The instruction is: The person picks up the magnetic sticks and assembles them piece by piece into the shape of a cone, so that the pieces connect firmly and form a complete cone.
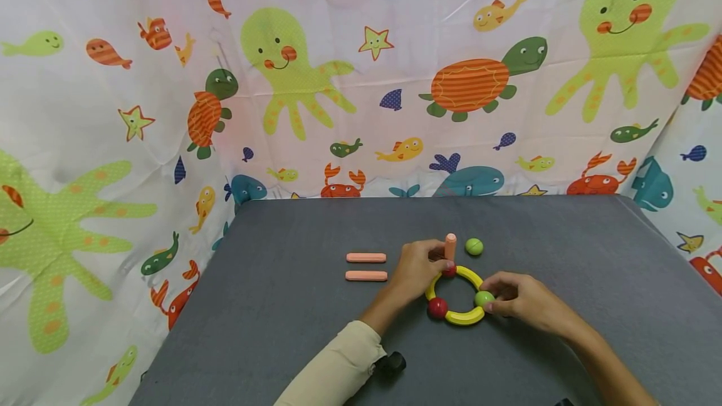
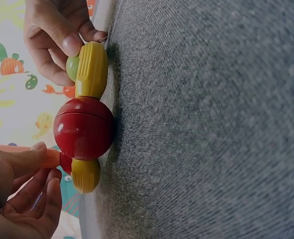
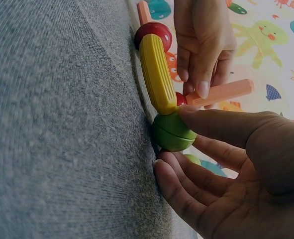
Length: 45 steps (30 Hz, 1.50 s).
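Note:
On the table lies a ring of curved yellow rods (image 1: 465, 317) joined by balls: a near red ball (image 1: 437, 307), a far red ball (image 1: 449, 270) and a green ball (image 1: 484, 299). My left hand (image 1: 416, 266) pinches a salmon-pink rod (image 1: 450, 247) low down, where it stands upright on the far red ball. In the right wrist view the pink rod (image 3: 224, 92) meets that ball, partly covered by left fingers. My right hand (image 1: 524, 299) holds the ring's green ball (image 3: 173, 132) between thumb and fingers.
A loose green ball (image 1: 474, 246) sits just beyond the ring. Two more pink rods (image 1: 366, 257) lie parallel to the left of my left hand. The grey table (image 1: 271, 306) ends at a curtain (image 1: 350, 161) printed with sea animals. A black device (image 1: 392, 363) is by my left wrist.

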Tool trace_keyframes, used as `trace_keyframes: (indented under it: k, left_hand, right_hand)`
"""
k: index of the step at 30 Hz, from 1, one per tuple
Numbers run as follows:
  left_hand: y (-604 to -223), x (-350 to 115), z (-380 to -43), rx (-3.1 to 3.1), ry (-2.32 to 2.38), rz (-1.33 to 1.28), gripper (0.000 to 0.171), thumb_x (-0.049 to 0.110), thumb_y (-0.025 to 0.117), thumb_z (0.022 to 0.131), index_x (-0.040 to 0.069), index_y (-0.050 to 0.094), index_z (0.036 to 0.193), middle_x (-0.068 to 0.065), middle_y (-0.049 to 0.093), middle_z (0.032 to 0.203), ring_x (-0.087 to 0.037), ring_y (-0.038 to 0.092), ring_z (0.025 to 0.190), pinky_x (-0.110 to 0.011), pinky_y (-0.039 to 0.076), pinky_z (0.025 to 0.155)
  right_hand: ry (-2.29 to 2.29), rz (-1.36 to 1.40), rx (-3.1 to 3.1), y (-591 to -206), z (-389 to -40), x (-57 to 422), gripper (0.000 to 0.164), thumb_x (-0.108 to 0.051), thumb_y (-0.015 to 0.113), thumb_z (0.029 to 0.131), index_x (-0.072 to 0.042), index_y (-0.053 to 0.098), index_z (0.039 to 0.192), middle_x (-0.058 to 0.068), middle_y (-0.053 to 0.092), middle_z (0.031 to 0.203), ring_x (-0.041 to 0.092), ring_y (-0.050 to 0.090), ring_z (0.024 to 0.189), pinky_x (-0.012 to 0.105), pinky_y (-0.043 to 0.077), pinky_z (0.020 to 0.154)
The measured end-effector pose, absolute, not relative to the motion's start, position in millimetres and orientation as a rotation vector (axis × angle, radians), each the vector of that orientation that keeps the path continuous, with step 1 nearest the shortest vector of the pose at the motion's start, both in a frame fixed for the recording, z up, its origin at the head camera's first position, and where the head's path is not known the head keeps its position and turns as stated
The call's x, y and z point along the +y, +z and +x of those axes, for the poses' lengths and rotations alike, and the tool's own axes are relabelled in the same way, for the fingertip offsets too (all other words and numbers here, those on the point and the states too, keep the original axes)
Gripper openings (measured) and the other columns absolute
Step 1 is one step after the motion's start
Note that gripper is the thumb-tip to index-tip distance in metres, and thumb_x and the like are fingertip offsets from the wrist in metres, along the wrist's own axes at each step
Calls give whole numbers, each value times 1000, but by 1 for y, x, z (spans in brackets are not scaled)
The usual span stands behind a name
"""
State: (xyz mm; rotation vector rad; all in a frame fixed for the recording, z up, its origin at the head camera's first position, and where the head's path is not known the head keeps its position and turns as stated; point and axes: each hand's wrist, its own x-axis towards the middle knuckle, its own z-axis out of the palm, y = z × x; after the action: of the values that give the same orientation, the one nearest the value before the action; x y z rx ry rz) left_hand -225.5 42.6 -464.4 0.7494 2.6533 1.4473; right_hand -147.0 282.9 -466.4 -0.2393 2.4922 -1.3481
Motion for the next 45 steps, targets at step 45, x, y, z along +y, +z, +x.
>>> trace_keyframes:
  k: [45]
  left_hand:
    - [-474,-92,-215,2726,1490,533,32,14,85,91,19,81,123,-3,73,119,-19,73,109,-40,55,96]
  right_hand:
    - [-1147,-136,2680,-463,-131,287,44,-38,82,93,-9,73,126,2,74,103,18,66,89,29,55,67]
